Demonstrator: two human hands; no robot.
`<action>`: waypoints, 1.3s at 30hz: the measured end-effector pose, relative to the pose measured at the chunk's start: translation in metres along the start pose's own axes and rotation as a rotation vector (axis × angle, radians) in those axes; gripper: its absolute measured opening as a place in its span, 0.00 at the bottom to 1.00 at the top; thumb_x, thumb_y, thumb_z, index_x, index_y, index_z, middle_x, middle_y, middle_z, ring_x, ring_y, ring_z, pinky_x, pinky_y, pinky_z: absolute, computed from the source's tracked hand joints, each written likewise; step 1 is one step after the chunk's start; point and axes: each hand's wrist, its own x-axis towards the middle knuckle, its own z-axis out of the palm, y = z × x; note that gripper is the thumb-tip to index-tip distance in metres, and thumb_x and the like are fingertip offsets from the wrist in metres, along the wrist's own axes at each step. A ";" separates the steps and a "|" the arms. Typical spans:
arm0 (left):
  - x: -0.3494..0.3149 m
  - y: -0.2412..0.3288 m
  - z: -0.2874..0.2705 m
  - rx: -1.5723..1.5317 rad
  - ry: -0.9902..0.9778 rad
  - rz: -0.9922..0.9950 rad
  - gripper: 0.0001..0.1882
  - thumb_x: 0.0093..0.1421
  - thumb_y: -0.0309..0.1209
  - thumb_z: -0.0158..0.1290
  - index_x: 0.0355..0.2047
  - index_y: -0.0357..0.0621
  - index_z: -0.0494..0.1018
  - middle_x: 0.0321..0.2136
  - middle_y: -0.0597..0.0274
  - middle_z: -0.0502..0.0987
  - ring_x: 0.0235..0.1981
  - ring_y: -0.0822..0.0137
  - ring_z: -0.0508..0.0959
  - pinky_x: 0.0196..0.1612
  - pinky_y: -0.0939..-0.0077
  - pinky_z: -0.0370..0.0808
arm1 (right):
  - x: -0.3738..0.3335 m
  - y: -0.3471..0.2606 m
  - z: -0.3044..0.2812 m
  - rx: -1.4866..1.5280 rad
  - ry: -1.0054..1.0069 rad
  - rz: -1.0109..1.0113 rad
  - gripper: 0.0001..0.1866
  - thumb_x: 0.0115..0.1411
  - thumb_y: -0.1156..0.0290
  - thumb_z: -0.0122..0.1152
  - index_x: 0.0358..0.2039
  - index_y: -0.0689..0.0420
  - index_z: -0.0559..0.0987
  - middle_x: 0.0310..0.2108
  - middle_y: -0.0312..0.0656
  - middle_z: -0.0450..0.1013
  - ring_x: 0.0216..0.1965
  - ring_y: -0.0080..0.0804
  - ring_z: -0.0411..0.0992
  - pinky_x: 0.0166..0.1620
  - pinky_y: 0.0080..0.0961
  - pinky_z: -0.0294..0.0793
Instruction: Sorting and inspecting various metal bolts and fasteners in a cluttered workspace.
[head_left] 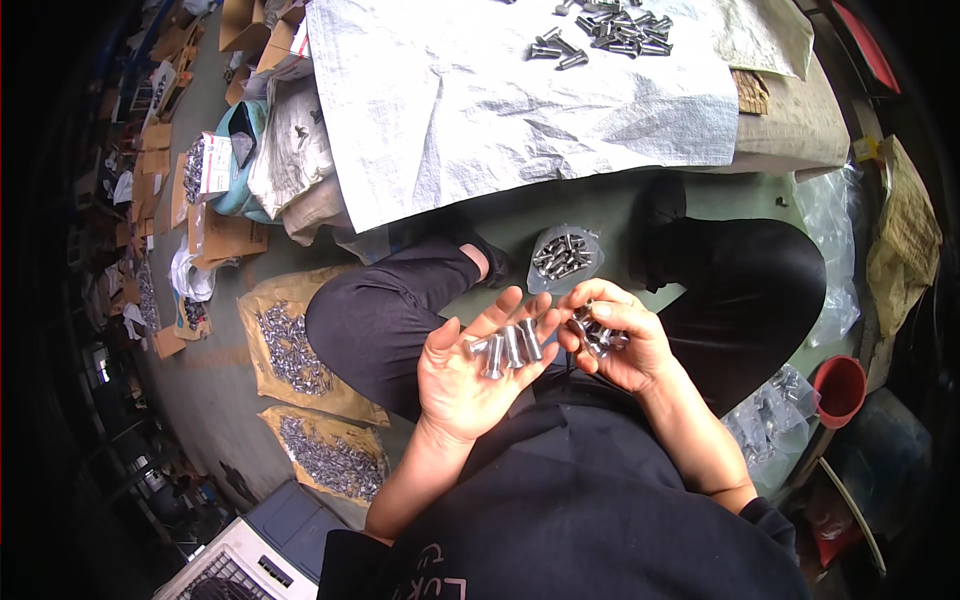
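Left hand (470, 375) open flat, palm up, few steel bolts (508, 345) lying side by side across fingers. Right hand (612, 345) curled around bolt cluster (598, 335). Keep left palm level; feed one bolt at time, heads aligned, over clear bag (566, 257) between knees.

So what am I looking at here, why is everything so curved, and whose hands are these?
There is no machine here: a person wears a wide fisheye camera on the head, looking down at their own two hands, and that lens bends straight edges. They sit with knees apart over a grey floor. The left hand lies palm up with a few metal bolts lined up on it. The right hand is closed around a small bunch of bolts. Between the knees stands a clear bag of the same parts. More lie loose on the white sheet ahead and on brown paper at the left. A red cup sits at the right.
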 end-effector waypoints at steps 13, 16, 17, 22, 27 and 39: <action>0.008 -0.002 -0.004 -0.035 -0.015 0.020 0.31 0.56 0.50 0.38 0.54 0.41 0.57 0.55 0.49 0.55 0.58 0.52 0.52 0.58 0.54 0.47 | 0.005 0.003 0.032 -0.341 0.265 -0.438 0.04 0.50 0.75 0.50 0.28 0.59 0.67 0.33 0.43 0.66 0.24 0.29 0.66 0.20 0.17 0.62; 0.012 -0.010 -0.003 -0.006 0.096 0.023 0.32 0.57 0.52 0.37 0.54 0.44 0.56 0.53 0.54 0.59 0.55 0.58 0.58 0.57 0.55 0.50 | 0.014 0.005 0.049 -1.183 -0.048 -0.942 0.05 0.46 0.80 0.54 0.25 0.61 0.71 0.30 0.43 0.66 0.25 0.29 0.68 0.26 0.22 0.69; 0.014 -0.011 0.001 -0.247 0.060 -0.041 0.31 0.57 0.53 0.37 0.54 0.44 0.56 0.52 0.55 0.60 0.54 0.59 0.59 0.57 0.55 0.51 | 0.014 0.007 0.060 -1.355 -0.099 -1.029 0.06 0.43 0.80 0.56 0.25 0.61 0.72 0.30 0.43 0.67 0.26 0.31 0.68 0.29 0.23 0.69; 0.020 -0.022 0.000 -0.051 -0.149 0.010 0.27 0.58 0.46 0.38 0.52 0.42 0.57 0.48 0.59 0.64 0.49 0.67 0.64 0.54 0.70 0.59 | 0.020 0.038 0.066 -1.877 -0.298 -1.045 0.13 0.40 0.68 0.62 0.28 0.57 0.74 0.33 0.43 0.67 0.30 0.38 0.67 0.43 0.35 0.64; 0.016 -0.024 -0.007 -0.553 -0.078 -0.063 0.23 0.56 0.44 0.42 0.50 0.47 0.61 0.45 0.59 0.66 0.46 0.66 0.67 0.52 0.65 0.61 | 0.013 0.022 0.067 -1.548 -0.319 -0.966 0.12 0.44 0.72 0.56 0.30 0.64 0.74 0.30 0.46 0.70 0.34 0.42 0.69 0.48 0.37 0.61; 0.031 -0.018 -0.002 -0.066 0.012 0.249 0.16 0.54 0.39 0.47 0.41 0.50 0.70 0.44 0.56 0.69 0.47 0.57 0.67 0.50 0.57 0.64 | 0.018 0.041 0.039 0.127 0.358 -0.209 0.18 0.57 0.57 0.46 0.42 0.56 0.71 0.40 0.38 0.69 0.45 0.31 0.65 0.50 0.31 0.62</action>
